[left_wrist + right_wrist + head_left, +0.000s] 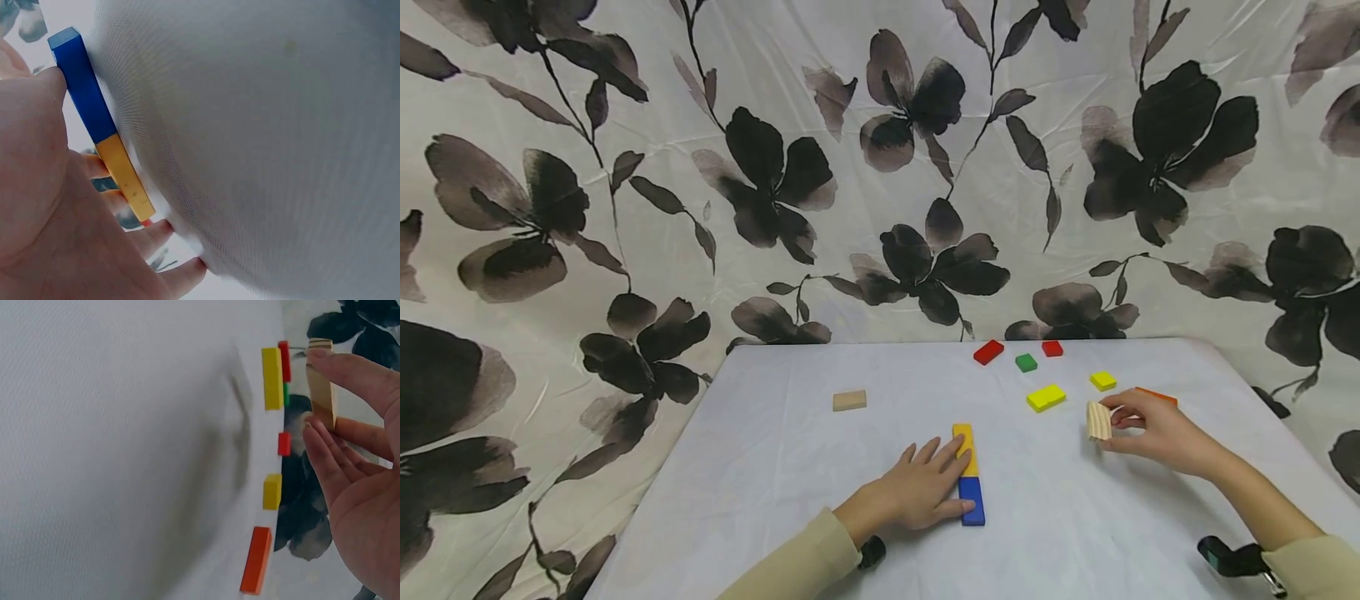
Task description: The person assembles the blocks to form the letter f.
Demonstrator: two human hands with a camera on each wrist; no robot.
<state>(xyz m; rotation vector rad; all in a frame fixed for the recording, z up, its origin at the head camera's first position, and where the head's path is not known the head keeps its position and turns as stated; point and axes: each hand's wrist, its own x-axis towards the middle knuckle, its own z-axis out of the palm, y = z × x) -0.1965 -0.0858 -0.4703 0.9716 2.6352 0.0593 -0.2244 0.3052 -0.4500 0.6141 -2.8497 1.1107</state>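
Observation:
In the head view, my left hand (917,493) rests on the table against two blocks that lie end to end in a line. Its fingertips touch the yellow-orange block (967,465), and its thumb lies on the blue block (972,502) at the near end. The left wrist view shows the blue block (84,87) by the thumb and the yellow-orange block (125,178) by the fingers. My right hand (1168,429) pinches a plain wooden block (1098,422) between thumb and fingers, upright above the table. In the right wrist view the wooden block (321,387) is tilted slightly.
Another plain wooden block (849,401) lies left of centre. Towards the back right are a red block (988,352), a green block (1026,362), a small red block (1052,348), two yellow blocks (1046,397) and an orange block (255,560). A floral cloth (917,250) hangs behind the table.

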